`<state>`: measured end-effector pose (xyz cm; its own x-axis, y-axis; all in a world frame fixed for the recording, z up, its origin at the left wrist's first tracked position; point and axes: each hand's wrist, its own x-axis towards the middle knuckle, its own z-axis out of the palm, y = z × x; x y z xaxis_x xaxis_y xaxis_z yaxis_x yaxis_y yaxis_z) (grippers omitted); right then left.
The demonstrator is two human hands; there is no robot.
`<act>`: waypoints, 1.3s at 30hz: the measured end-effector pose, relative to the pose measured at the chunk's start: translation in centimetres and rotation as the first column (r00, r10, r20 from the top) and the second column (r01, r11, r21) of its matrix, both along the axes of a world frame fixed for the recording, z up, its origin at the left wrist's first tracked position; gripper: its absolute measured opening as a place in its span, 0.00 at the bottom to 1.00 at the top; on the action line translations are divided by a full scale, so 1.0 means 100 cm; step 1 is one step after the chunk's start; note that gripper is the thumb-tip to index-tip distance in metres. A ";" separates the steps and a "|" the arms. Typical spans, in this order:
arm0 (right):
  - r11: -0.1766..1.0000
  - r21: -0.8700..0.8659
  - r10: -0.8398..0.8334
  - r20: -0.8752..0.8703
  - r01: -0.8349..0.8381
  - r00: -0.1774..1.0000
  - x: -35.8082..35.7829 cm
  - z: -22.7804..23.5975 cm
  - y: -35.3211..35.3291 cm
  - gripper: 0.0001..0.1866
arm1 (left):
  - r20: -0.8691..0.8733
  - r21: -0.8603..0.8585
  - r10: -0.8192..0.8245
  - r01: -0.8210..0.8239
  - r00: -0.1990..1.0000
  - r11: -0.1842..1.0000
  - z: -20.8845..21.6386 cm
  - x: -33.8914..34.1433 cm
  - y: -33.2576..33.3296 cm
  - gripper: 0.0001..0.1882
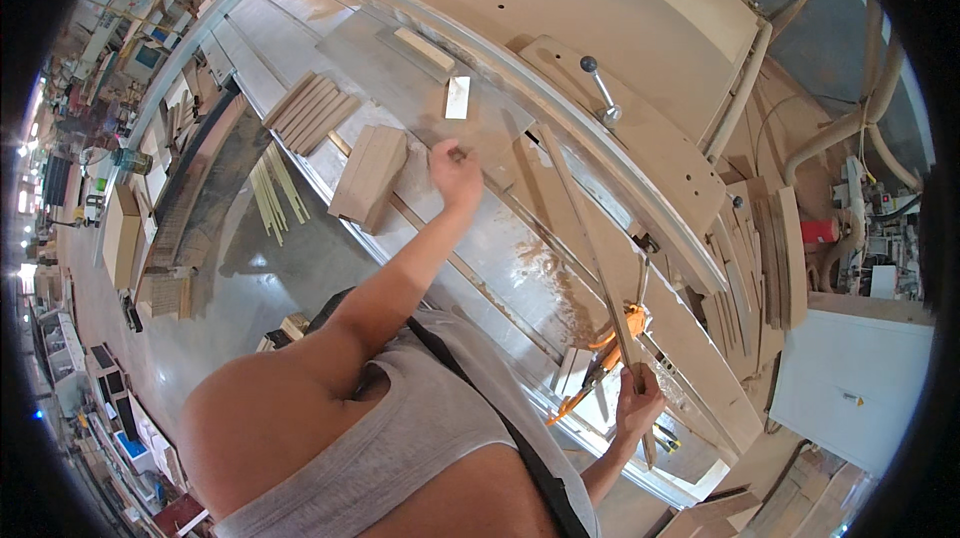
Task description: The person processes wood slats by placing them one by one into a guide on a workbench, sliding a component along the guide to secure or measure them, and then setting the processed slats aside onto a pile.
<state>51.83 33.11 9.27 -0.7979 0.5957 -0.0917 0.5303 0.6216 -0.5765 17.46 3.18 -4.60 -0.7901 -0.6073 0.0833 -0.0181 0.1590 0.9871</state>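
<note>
My left hand (457, 176) reaches over the metal bed of a machine table (480, 268). Its fingers are curled together, and I cannot make out what, if anything, is between them. Beside it on the left lies a thick wooden block (370, 178), perhaps several boards stacked. Just beyond the fingertips are a bright white rectangular piece (456, 98) and a short pale wood strip (424, 49). Low on the right, my right hand (638, 403) is closed around the near end of a long thin wooden strip (585, 238), which slants away across the table. An orange-handled tool (608, 353) lies beside that hand.
Several wooden slats (312, 113) lie at the table's left edge. A fence rail (640, 213) runs along the far side, with a ball-ended lever (601, 90) behind it. Sawdust (550, 283) covers part of the bed. A white cabinet (840, 378) stands at right.
</note>
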 end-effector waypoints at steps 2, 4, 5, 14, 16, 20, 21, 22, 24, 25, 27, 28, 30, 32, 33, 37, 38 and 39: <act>0.999 0.033 0.000 0.042 -0.001 0.999 0.001 0.002 -0.001 0.11 | -0.040 -0.089 -0.027 0.024 0.999 0.996 -0.002 -0.030 0.011 0.17; 0.998 0.068 -0.007 0.097 0.000 0.995 -0.002 0.010 -0.005 0.10 | 0.007 -0.163 -0.015 0.016 1.000 0.986 0.003 -0.070 0.025 0.17; 0.998 0.064 -0.006 0.088 0.000 0.996 0.001 0.008 -0.004 0.10 | 0.068 -0.192 -0.011 0.024 0.998 0.981 0.007 -0.087 0.031 0.17; 0.995 0.089 -0.054 0.027 0.051 0.998 0.011 0.009 -0.012 0.09 | 0.219 -0.200 -0.153 0.198 0.964 0.959 0.010 -0.111 0.052 0.19; 0.993 0.094 -0.074 0.035 0.070 0.997 0.010 0.007 -0.012 0.08 | 0.230 -0.135 -0.274 0.310 0.934 0.941 0.023 -0.098 0.052 0.21; 0.996 0.083 -0.027 0.035 0.024 0.999 -0.002 0.011 -0.006 0.09 | 0.305 0.014 -0.319 0.331 0.897 0.944 0.045 -0.097 0.070 0.28; 0.997 0.069 -0.028 0.079 0.022 0.996 -0.001 0.008 -0.002 0.10 | 0.295 0.125 -0.370 0.348 0.881 0.929 0.047 -0.099 0.071 0.32; 0.995 0.096 -0.004 0.066 -0.002 0.998 -0.003 0.004 0.004 0.10 | 0.280 0.234 -0.419 0.362 0.864 0.902 0.048 -0.101 0.072 0.36; 0.987 0.148 0.049 0.045 -0.055 0.998 -0.007 -0.003 0.013 0.11 | 0.250 0.291 -0.372 0.297 0.894 0.909 0.033 -0.111 0.072 0.37; 0.992 0.121 0.024 0.131 -0.040 0.991 -0.021 0.016 0.006 0.13 | 0.238 0.319 -0.351 0.269 0.906 0.909 0.034 -0.110 0.073 0.37; 0.987 0.152 0.035 0.076 -0.046 0.996 -0.025 0.016 0.012 0.13 | 0.240 0.413 -0.417 0.297 0.877 0.861 0.051 -0.099 0.066 0.38; 0.985 0.164 0.046 0.042 -0.053 0.998 -0.027 0.015 0.016 0.13 | 0.235 0.453 -0.444 0.307 0.864 0.837 0.062 -0.096 0.061 0.39; 0.988 0.149 0.023 0.088 -0.035 0.996 -0.031 0.015 0.026 0.12 | 0.266 0.410 -0.405 0.278 0.875 0.869 0.056 -0.099 0.059 0.39; 0.984 0.171 0.035 0.095 -0.051 0.995 -0.042 0.023 0.028 0.12 | 0.270 0.422 -0.406 0.272 0.873 0.865 0.052 -0.103 0.054 0.39; 0.986 0.161 0.016 0.215 -0.052 0.976 -0.047 0.031 0.030 0.13 | 0.252 0.463 -0.437 0.289 0.864 0.838 0.059 -0.103 0.054 0.39; 0.973 0.200 0.095 0.105 -0.115 0.990 -0.061 0.030 0.033 0.13 | 0.219 0.581 -0.476 0.278 0.852 0.765 0.054 -0.112 0.049 0.38; 0.970 0.206 0.105 0.124 -0.130 0.987 -0.066 0.030 0.037 0.13 | 0.204 0.593 -0.470 0.273 0.859 0.757 0.051 -0.113 0.048 0.39; 0.967 0.211 0.116 0.143 -0.145 0.983 -0.071 0.031 0.040 0.13 | 0.188 0.605 -0.462 0.268 0.867 0.750 0.048 -0.114 0.046 0.40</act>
<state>44.77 37.08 12.34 -0.8603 0.5040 -0.0771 0.4966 0.7942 -0.3502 6.08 7.77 0.16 -0.8828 -0.1297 -0.4516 -0.3882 -0.3402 0.8565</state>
